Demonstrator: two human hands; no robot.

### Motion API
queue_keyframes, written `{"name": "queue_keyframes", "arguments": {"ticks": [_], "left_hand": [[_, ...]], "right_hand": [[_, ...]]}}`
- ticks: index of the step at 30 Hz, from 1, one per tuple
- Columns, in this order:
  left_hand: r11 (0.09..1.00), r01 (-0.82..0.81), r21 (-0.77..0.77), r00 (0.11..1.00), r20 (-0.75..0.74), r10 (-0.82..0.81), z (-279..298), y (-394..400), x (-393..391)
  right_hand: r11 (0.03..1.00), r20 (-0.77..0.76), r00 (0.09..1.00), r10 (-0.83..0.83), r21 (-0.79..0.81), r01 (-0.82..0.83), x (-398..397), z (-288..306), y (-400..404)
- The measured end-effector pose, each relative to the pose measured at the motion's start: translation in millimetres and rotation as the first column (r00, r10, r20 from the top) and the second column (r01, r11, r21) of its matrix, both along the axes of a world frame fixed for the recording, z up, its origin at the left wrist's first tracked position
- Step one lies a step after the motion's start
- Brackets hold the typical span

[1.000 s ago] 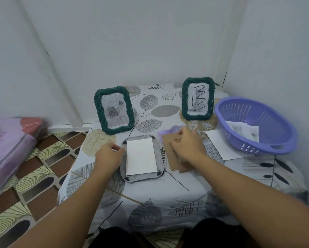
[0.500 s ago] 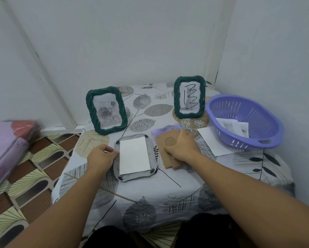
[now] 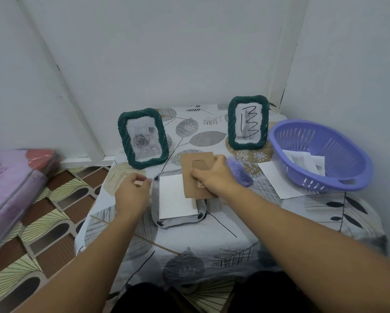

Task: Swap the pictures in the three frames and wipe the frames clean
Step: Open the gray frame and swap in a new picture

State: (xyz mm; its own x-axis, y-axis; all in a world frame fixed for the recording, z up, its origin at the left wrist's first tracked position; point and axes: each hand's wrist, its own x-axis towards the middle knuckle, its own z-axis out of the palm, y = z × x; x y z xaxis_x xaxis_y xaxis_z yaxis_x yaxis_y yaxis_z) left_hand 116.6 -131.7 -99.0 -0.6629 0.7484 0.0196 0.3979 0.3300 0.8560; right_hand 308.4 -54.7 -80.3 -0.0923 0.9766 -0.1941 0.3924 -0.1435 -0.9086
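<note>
My right hand (image 3: 214, 177) grips the brown backing board (image 3: 195, 175), held over the right part of the face-down frame (image 3: 178, 199) at the table's (image 3: 212, 240) middle | my left hand (image 3: 133, 190), fingers curled, touches that frame's left edge | white sheet (image 3: 174, 199) lies in it | two green frames, rose (image 3: 143, 137) and scribble (image 3: 248, 122), stand upright near the far edge.

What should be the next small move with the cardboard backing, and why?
Probably lower the brown backing board squarely onto the face-down frame. The right hand holds the board above the frame's right part, only partly over the white sheet already lying in the opening, while the left hand steadies the frame's left edge.
</note>
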Motion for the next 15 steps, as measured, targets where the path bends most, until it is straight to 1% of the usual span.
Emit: {"name": "queue_keyframes", "arguments": {"ticks": [3,5,7,9,13,15], "left_hand": [[0.99,0.137,0.032,0.989,0.044,-0.138,13.8,-4.2,4.6],[0.974,0.226,0.016,0.966,0.125,-0.227,20.3,-3.8,5.0],[0.962,0.272,0.026,0.94,0.208,-0.271,25.3,-4.3,5.4],[0.958,0.283,0.039,0.923,0.26,-0.283,25.6,-4.6,4.7],[0.969,0.246,0.017,0.913,0.333,-0.238,19.3,-5.1,-4.3],[0.974,0.227,0.006,0.91,0.354,-0.214,14.9,-7.3,-10.9]], "right_hand": [[1.0,-0.035,0.999,0.02,0.007,-0.02,-14.8,-2.0,-3.5],[0.999,-0.076,0.997,0.033,0.009,-0.033,-23.1,-1.2,-7.4],[0.998,-0.116,0.992,0.056,-0.006,-0.058,-30.1,-2.2,-10.4],[0.998,-0.128,0.99,0.063,-0.016,-0.065,-34.5,-3.9,-12.1],[0.994,-0.14,0.985,0.099,-0.021,-0.103,-28.6,-4.3,-12.6],[0.992,-0.1,0.988,0.121,-0.01,-0.123,-23.8,-9.1,-10.1]]}}
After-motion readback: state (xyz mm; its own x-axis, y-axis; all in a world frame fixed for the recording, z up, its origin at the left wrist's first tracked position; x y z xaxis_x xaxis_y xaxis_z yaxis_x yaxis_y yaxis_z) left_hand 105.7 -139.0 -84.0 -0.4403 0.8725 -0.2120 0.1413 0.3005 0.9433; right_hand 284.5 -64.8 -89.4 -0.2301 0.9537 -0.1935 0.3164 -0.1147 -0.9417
